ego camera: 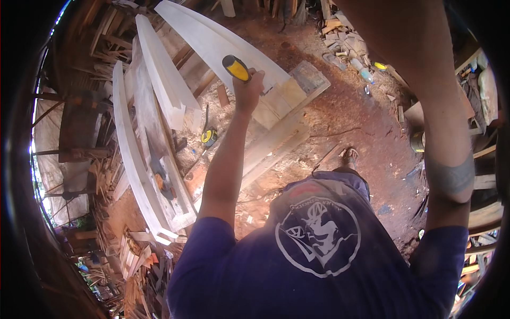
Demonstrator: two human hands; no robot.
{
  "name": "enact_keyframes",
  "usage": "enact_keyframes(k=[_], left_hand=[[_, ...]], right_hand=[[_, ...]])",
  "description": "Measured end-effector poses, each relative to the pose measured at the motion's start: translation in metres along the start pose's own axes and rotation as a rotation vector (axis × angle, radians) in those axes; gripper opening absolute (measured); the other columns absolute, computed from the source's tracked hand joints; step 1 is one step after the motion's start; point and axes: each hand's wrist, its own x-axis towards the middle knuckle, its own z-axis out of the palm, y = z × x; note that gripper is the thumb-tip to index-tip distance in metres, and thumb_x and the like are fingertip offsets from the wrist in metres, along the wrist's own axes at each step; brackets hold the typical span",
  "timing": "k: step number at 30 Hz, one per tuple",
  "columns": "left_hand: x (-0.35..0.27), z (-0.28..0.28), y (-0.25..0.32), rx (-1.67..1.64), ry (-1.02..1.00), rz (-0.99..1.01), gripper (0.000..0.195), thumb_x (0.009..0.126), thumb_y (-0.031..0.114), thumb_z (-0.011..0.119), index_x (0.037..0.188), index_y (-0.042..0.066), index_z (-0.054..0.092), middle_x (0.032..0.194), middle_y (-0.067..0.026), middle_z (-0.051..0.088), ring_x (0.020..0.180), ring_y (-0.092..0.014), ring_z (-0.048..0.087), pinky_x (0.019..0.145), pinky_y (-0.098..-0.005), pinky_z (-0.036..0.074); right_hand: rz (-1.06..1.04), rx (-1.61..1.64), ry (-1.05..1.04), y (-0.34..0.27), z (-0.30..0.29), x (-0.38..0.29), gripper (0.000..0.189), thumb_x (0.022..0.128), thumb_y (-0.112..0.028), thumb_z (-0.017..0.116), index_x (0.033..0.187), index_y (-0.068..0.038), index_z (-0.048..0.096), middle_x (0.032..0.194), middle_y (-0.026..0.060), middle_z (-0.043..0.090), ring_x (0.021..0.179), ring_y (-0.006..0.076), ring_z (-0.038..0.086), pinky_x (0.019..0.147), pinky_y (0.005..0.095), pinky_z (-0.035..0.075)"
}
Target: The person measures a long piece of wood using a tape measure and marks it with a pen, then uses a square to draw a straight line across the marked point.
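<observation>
My left hand is closed around a hand tool with a yellow-and-black handle, whose butt points up and to the left. The tool's working end is too hidden to name. It is held over the lower end of a long, pale shaped wooden board, beside a dark slot or mark. That end lies by a wooden block on a thick timber beam. My right arm reaches up past the top edge of the picture, and the right hand is out of view. A yellow-and-black tape measure lies left of my left forearm.
More shaped timbers and a curved wooden piece lie at the left, with a dark orange-marked object between boards. Wood offcuts and a plastic bottle lie at the upper right. My sandalled foot stands on the dirt floor.
</observation>
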Motion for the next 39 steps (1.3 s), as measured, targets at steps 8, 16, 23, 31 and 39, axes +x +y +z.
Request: enact_keyframes(k=[8,16,23,31,39], left_hand=[[-0.004,0.003,-0.004,-0.016,0.013,0.039,0.022,0.088,0.006,0.068,0.067,0.005,0.059,0.059,0.0012,0.053,0.051,-0.008,0.052,0.049,-0.0257,0.04],[-0.007,0.007,0.002,0.067,-0.012,0.031,0.037,0.091,0.003,0.06,0.06,0.011,0.042,0.053,0.002,0.041,0.048,-0.008,0.037,0.049,-0.0289,0.031],[-0.008,0.005,-0.002,-0.033,0.005,-0.024,0.03,0.09,0.001,0.061,0.065,0.009,0.046,0.057,0.0015,0.045,0.049,-0.01,0.041,0.05,-0.0283,0.034],[-0.053,-0.003,0.004,0.093,0.175,0.07,0.03,0.091,0.004,0.06,0.065,0.01,0.047,0.057,-0.0007,0.047,0.06,-0.011,0.047,0.064,-0.0332,0.043],[0.009,-0.023,0.035,-0.492,-0.096,-0.045,0.032,0.092,0.001,0.054,0.066,0.011,0.039,0.054,-0.0005,0.036,0.047,-0.012,0.034,0.052,-0.0318,0.036]], right_hand=[[-0.038,-0.33,-0.649,0.019,0.077,-0.042,0.029,0.09,-0.021,0.071,0.111,-0.006,0.059,0.087,0.0131,0.068,0.074,0.0321,0.068,0.058,0.0415,0.054],[-0.292,-0.195,-0.073,0.024,0.069,-0.029,0.036,0.086,-0.015,0.07,0.12,-0.007,0.06,0.091,0.0151,0.072,0.083,0.0356,0.073,0.068,0.0484,0.058],[0.062,-0.128,-0.506,0.042,0.082,-0.071,0.027,0.088,-0.007,0.063,0.114,-0.004,0.055,0.084,0.025,0.068,0.081,0.0458,0.069,0.07,0.0545,0.054],[0.297,0.071,-0.27,0.062,0.037,-0.076,0.019,0.088,-0.009,0.062,0.104,0.0,0.056,0.079,0.0249,0.063,0.077,0.0434,0.064,0.07,0.0486,0.048],[0.427,0.169,-0.335,0.068,0.037,-0.083,0.022,0.088,-0.013,0.063,0.104,0.001,0.057,0.077,0.0178,0.057,0.07,0.0302,0.053,0.071,0.0417,0.045]])
